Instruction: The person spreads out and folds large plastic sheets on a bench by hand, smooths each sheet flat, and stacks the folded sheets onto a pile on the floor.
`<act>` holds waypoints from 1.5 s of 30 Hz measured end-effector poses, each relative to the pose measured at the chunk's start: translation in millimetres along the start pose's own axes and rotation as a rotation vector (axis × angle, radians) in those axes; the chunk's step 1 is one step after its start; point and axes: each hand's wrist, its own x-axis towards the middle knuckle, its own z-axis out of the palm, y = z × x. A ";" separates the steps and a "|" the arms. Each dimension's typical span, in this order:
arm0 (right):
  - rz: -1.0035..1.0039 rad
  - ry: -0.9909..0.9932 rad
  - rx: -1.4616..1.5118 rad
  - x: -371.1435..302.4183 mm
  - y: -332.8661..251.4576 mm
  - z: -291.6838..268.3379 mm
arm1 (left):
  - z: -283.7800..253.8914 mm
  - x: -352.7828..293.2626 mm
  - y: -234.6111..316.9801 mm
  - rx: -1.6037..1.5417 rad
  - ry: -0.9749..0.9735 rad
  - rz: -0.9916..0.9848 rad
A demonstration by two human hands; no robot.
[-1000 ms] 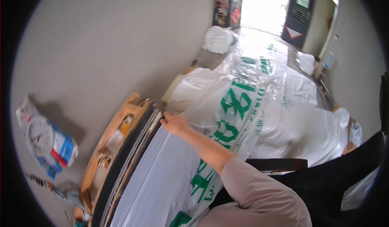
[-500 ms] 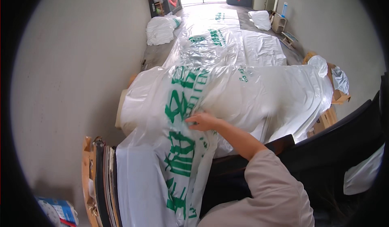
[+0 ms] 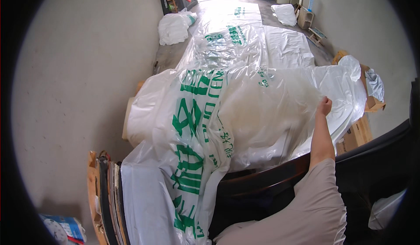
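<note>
A clear plastic sheet [image 3: 267,105] with large green printing lies over a wide, white-wrapped piece in front of me. My right hand [image 3: 323,107] is at the sheet's right part, its fingers closed on the film. From there the film stretches taut toward the left. Its green-printed part hangs in folds [image 3: 192,166] down toward me, over a pale cover [image 3: 144,192]. My left hand is out of view.
A dark, curved wooden edge [image 3: 271,177] runs close in front of me. Boards [image 3: 107,197] stand upright at the left. Cardboard boxes [image 3: 356,135] sit at the right. More plastic-covered pieces [image 3: 236,39] extend toward the doorway, with a white bundle [image 3: 175,28] beside them.
My right hand has moved from the green-printed middle far to the right, and the film is now drawn out that way. The view has shifted slightly.
</note>
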 end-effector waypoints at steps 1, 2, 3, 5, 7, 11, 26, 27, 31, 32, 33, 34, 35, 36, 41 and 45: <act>0.184 0.033 0.113 4.4 -4.0 3.3 | 10.6 -2.9 -8.1 0.023 0.012 0.072; 0.183 0.033 0.121 2.7 -6.0 5.7 | 25.9 -2.7 -13.9 0.021 0.014 0.064; 0.173 -0.438 0.152 -14.6 -24.1 10.6 | 27.6 3.6 -12.0 -0.098 -0.014 0.045; 0.061 -1.030 0.131 -44.3 -74.5 8.6 | 22.2 22.7 -0.8 -0.345 -0.063 0.013; -0.033 -1.119 0.287 -51.8 -83.3 17.4 | 20.6 53.4 27.8 -0.640 -0.115 0.000; 0.048 -1.722 0.396 -275.9 -215.0 -45.0 | -54.7 82.3 112.1 -1.639 -0.280 -0.367; 0.622 -1.527 1.421 -401.7 -372.3 -224.3 | -71.1 46.5 279.3 -2.365 -0.822 -0.410; 0.615 -1.548 1.409 -390.3 -380.6 -235.7 | -69.8 44.0 277.4 -2.225 -0.952 -0.173; -0.167 -2.265 0.979 -424.3 -354.7 -260.7 | -59.4 63.6 270.0 -2.286 -1.204 0.074; -0.462 -2.282 0.976 -456.7 -340.3 -271.2 | -70.4 72.4 277.8 -2.725 -0.898 -0.112; -0.525 -2.354 0.916 -487.9 -318.3 -274.6 | -85.3 82.1 276.2 -2.865 -0.850 -0.335; -0.540 -2.235 0.927 -512.1 -300.4 -278.1 | -81.3 80.4 275.6 -2.805 -0.826 -0.366; -0.559 -2.115 0.939 -526.5 -290.6 -279.6 | -74.5 80.7 276.4 -2.748 -0.796 -0.391; -0.569 -2.120 0.944 -528.5 -288.8 -279.1 | -65.4 78.3 278.3 -2.751 -0.781 -0.395; -0.265 -1.996 0.818 -490.9 -302.4 -244.6 | -73.5 72.7 270.5 -2.600 -0.583 -0.826; 0.450 -0.988 1.358 -383.7 -413.2 -244.4 | -36.5 11.7 260.8 -2.058 -0.619 -0.190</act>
